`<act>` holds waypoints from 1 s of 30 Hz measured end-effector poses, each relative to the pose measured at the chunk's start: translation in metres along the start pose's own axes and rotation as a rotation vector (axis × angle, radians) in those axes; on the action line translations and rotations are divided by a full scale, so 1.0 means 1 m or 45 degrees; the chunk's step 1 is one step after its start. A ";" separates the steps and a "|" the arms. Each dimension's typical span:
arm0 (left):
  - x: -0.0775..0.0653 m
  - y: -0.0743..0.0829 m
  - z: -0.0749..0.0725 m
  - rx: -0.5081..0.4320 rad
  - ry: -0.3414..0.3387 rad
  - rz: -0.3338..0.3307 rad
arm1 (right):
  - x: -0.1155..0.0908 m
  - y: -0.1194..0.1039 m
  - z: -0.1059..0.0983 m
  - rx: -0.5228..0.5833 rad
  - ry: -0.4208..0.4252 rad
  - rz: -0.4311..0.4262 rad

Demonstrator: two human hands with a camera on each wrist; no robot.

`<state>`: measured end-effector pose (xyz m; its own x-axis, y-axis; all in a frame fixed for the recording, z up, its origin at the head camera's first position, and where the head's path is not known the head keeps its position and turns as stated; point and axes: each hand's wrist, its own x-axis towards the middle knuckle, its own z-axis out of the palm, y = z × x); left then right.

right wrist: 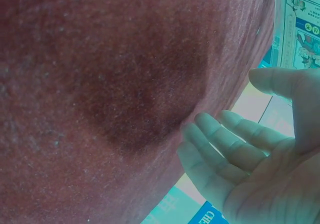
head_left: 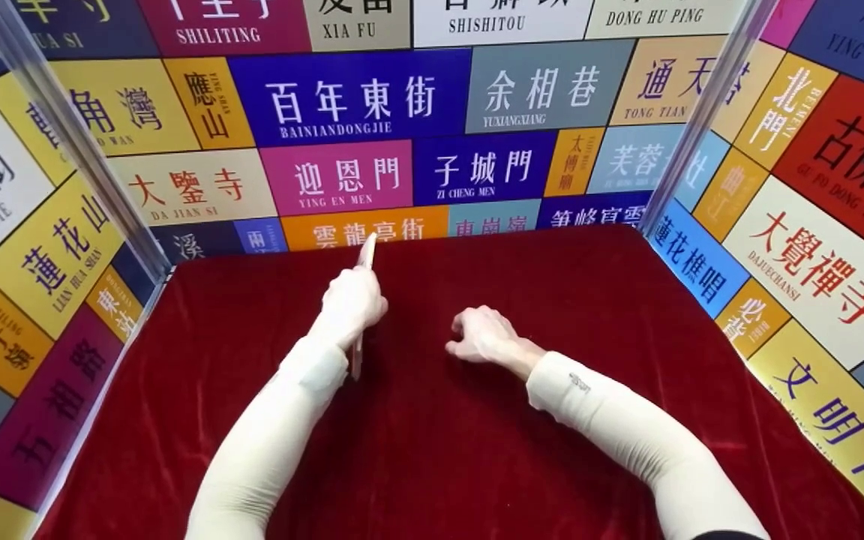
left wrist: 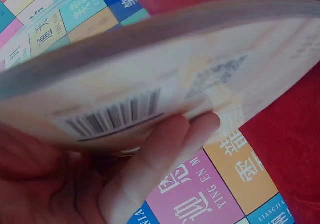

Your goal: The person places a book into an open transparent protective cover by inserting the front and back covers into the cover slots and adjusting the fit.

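Observation:
My left hand (head_left: 355, 301) grips a thin, pale book (head_left: 368, 251), held nearly edge-on to the head view above the red cloth. In the left wrist view the book (left wrist: 45, 109) shows a barcode and a blurred QR code, with the fingers (left wrist: 162, 139) against that face. Part of an illustrated, green-bordered face of the book (right wrist: 302, 39) appears at the upper right of the right wrist view. To the right of it, my right hand (head_left: 486, 335) hovers low over the cloth, holding nothing. Its fingers (right wrist: 227, 144) are loosely bent, with the thumb apart.
Dark red velvet cloth (head_left: 432, 465) covers the table. Colourful panels (head_left: 353, 97) with Chinese lettering stand behind and at both sides. Metal corner posts (head_left: 91, 142) rise at the back left and back right (head_left: 709, 112).

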<state>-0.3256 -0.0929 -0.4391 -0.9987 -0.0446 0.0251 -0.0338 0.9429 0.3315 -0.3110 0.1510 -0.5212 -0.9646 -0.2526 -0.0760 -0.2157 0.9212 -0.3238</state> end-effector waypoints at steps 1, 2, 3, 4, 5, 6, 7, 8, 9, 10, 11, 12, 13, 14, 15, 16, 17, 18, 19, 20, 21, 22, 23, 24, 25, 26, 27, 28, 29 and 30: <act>0.000 0.000 0.000 -0.014 -0.005 -0.001 | 0.000 0.000 0.000 0.001 -0.002 0.001; 0.000 0.000 0.000 -0.023 -0.017 -0.004 | 0.000 0.000 0.000 0.000 -0.003 0.000; 0.000 0.000 0.000 -0.032 -0.029 -0.004 | -0.001 0.000 0.000 0.000 -0.007 -0.001; 0.000 -0.001 0.000 -0.043 -0.039 -0.004 | -0.001 -0.001 0.000 0.001 -0.008 -0.003; 0.000 -0.001 0.000 -0.051 -0.046 0.000 | -0.001 -0.001 0.000 0.000 -0.008 -0.005; 0.000 -0.001 0.000 -0.061 -0.054 0.005 | -0.002 -0.001 0.000 0.003 -0.010 -0.004; 0.000 -0.001 0.000 -0.071 -0.055 0.013 | -0.002 -0.001 0.000 0.005 -0.009 -0.003; 0.000 -0.001 0.000 -0.083 -0.056 0.021 | -0.002 -0.001 0.000 0.006 -0.008 0.000; 0.000 -0.002 -0.001 -0.094 -0.057 0.033 | -0.002 -0.001 0.000 0.009 -0.007 0.004; 0.000 -0.002 -0.001 -0.105 -0.055 0.048 | -0.002 -0.001 -0.001 0.010 -0.006 0.006; 0.000 -0.002 -0.002 -0.118 -0.053 0.061 | -0.002 -0.001 -0.001 0.012 -0.007 0.009; 0.000 -0.003 -0.002 -0.133 -0.049 0.075 | -0.002 -0.001 -0.001 0.015 -0.009 0.011; 0.000 -0.003 -0.002 -0.149 -0.044 0.092 | -0.001 -0.001 -0.001 0.017 -0.007 0.012; 0.001 -0.004 -0.002 -0.167 -0.041 0.108 | -0.001 -0.002 -0.001 0.024 -0.007 0.012; 0.001 -0.004 -0.003 -0.185 -0.038 0.126 | -0.001 -0.002 -0.002 0.034 -0.006 0.008; 0.000 -0.005 -0.002 -0.206 -0.037 0.138 | 0.000 -0.002 -0.002 0.050 -0.006 0.003; 0.000 -0.005 -0.002 -0.225 -0.038 0.151 | 0.000 -0.002 -0.002 0.070 -0.004 -0.003; 0.000 -0.006 -0.001 -0.243 -0.038 0.162 | 0.000 -0.003 -0.002 0.094 -0.002 -0.012; 0.000 -0.006 -0.001 -0.258 -0.041 0.169 | 0.001 -0.003 -0.001 0.124 -0.001 -0.022; -0.001 -0.006 0.000 -0.270 -0.042 0.172 | 0.002 -0.003 -0.001 0.159 -0.002 -0.036; -0.001 -0.007 0.000 -0.278 -0.043 0.175 | 0.003 -0.003 0.000 0.194 -0.003 -0.050; -0.002 -0.007 0.000 -0.288 -0.044 0.175 | 0.004 -0.003 0.000 0.236 -0.008 -0.059; -0.002 -0.007 0.001 -0.293 -0.043 0.178 | 0.005 -0.003 0.001 0.276 -0.014 -0.066; -0.002 -0.007 0.001 -0.300 -0.041 0.179 | 0.007 -0.004 0.002 0.315 -0.021 -0.068; -0.002 -0.007 0.001 -0.308 -0.040 0.183 | 0.008 -0.004 0.003 0.354 -0.029 -0.067; -0.002 -0.007 0.002 -0.318 -0.039 0.189 | 0.009 -0.005 0.004 0.389 -0.036 -0.062; -0.001 -0.007 0.002 -0.328 -0.041 0.196 | 0.010 -0.005 0.005 0.421 -0.042 -0.050; -0.001 -0.007 0.002 -0.338 -0.045 0.203 | 0.011 -0.006 0.006 0.453 -0.045 -0.035; -0.001 -0.008 0.003 -0.348 -0.050 0.210 | 0.012 -0.007 0.007 0.481 -0.048 -0.020; 0.000 -0.008 0.004 -0.357 -0.054 0.217 | 0.013 -0.007 0.007 0.521 -0.055 0.001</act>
<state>-0.3252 -0.0993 -0.4451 -0.9899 0.1254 0.0655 0.1402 0.8077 0.5726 -0.3205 0.1387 -0.5268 -0.9556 -0.2722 -0.1132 -0.1285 0.7301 -0.6712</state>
